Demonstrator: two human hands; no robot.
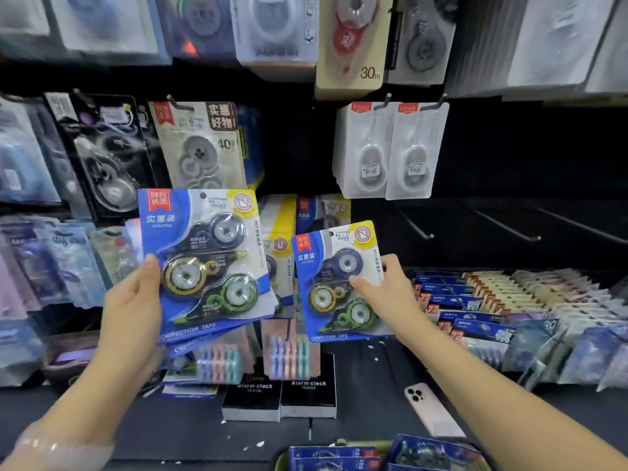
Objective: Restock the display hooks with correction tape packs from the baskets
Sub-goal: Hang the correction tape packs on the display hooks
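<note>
My left hand [136, 300] grips a fanned stack of blue correction tape packs [204, 260] by their left edge, thumb on the front of the top pack. My right hand [390, 287] pinches a single blue correction tape pack [336, 283] at its right edge and holds it upright in front of the display. Behind both, more packs of the same blue and yellow kind [289, 226] hang on a hook. A basket [384, 455] with further blue packs sits at the bottom edge of the view.
Bare display hooks [509, 229] stick out at the right, below two white tape packs [387, 151]. Other tape packs hang above and to the left. On the shelf lie two black alarm clock boxes [278, 399], a phone [428, 409] and rows of small packs [509, 311].
</note>
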